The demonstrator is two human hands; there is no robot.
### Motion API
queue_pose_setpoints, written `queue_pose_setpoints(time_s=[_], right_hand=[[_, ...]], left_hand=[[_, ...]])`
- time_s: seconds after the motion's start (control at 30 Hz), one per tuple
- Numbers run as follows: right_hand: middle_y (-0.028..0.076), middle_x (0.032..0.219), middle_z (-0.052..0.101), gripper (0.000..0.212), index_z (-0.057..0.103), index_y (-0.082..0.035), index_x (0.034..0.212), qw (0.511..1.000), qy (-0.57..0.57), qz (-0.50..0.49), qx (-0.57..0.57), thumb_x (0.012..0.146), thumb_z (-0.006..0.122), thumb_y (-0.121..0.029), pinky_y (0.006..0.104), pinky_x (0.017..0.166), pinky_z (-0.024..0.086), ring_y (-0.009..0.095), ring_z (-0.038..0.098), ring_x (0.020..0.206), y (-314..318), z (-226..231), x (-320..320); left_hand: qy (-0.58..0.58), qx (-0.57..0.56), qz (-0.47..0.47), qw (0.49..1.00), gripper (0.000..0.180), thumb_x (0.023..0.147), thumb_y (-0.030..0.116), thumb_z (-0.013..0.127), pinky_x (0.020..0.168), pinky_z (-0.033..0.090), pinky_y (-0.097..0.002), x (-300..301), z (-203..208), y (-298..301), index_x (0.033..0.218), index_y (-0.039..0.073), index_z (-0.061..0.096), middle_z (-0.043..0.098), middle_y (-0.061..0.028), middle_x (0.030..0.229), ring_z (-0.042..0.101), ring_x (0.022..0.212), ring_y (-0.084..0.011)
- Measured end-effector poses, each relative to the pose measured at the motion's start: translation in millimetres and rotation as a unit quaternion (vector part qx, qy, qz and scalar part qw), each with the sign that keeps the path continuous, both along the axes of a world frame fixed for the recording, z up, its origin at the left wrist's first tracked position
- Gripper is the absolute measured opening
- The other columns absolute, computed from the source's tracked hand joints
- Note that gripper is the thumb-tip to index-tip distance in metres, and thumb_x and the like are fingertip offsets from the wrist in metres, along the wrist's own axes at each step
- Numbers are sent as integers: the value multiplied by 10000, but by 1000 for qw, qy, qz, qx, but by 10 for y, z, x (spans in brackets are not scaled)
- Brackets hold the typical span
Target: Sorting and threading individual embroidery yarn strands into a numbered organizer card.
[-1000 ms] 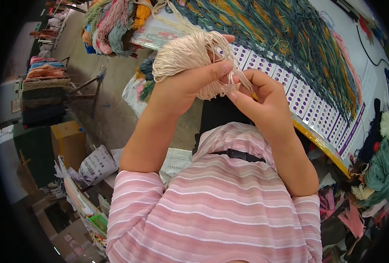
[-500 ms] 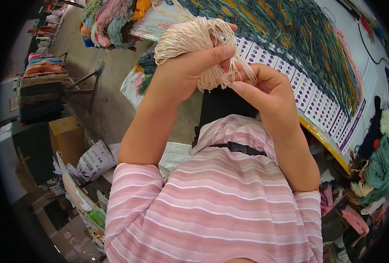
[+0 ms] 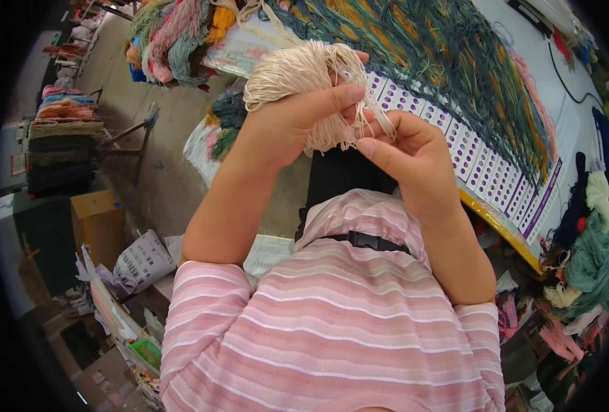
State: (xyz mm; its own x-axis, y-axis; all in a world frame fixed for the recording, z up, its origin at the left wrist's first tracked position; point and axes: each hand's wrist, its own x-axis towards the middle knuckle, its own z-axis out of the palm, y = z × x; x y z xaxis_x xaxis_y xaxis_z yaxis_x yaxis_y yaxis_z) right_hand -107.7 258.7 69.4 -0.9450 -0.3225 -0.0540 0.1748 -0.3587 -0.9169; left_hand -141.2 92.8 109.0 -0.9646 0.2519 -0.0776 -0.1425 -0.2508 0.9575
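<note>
A thick cream skein of yarn (image 3: 287, 75) is bunched in my left hand (image 3: 294, 117), whose thumb presses over its strands while the fingers lie mostly hidden inside and behind it. Loops of the yarn hang below the grip. Close on the right, my right hand (image 3: 409, 147) pinches a few loose strands between thumb and forefinger at the skein's edge. Both hands are held up in front of my waist, near the table's edge. Beyond them, long green, teal and mustard yarn (image 3: 414, 55) lies spread across the table.
Under the spread yarn is a sheet with rows of purple dots (image 3: 466, 147), edged in yellow. Colourful skeins (image 3: 174, 41) are heaped at the far left, teal ones (image 3: 593, 257) at the right. A cardboard box (image 3: 98, 220) and a stack of folded yarn (image 3: 64, 144) stand on the left.
The view has shifted slightly, so the hands and skein sit a little lower in it. Both hands keep their hold on the yarn, with little visible change in their fingers.
</note>
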Motion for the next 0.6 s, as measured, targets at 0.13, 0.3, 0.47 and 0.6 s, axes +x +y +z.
queue_pose_setpoints(time_s=[0.13,0.3,0.47,0.6], right_hand=[[-19,787,579,102,598,-19,821,997,49,-41,43,779,663,-84,207,709,405,48,495,753,-9,-78,2],[7,810,590,147,593,-7,884,990,42,-97,94,777,637,-99,226,724,419,62,514,775,9,-36,44],[22,773,589,186,589,1,883,984,58,-118,118,757,655,-120,248,740,423,97,528,796,41,10,70],[-8,785,576,105,612,-14,841,941,160,-132,266,763,662,-62,241,721,393,69,498,770,74,4,68]], left_hand=[[-14,5,-26,1000,442,803,85,662,619,460,-230,25,14,16,1198,-32,501,569,-18,790,553,697,-85],[-26,-3,-36,999,444,812,93,655,610,466,-236,22,38,96,1214,-8,495,567,-15,805,546,707,-79],[-11,-4,-41,999,422,822,85,642,594,467,-243,30,102,190,1210,1,500,568,-16,806,550,711,-84],[-17,15,-42,999,443,800,73,660,626,451,-230,28,124,251,1202,-27,505,588,-27,829,560,707,-85]])
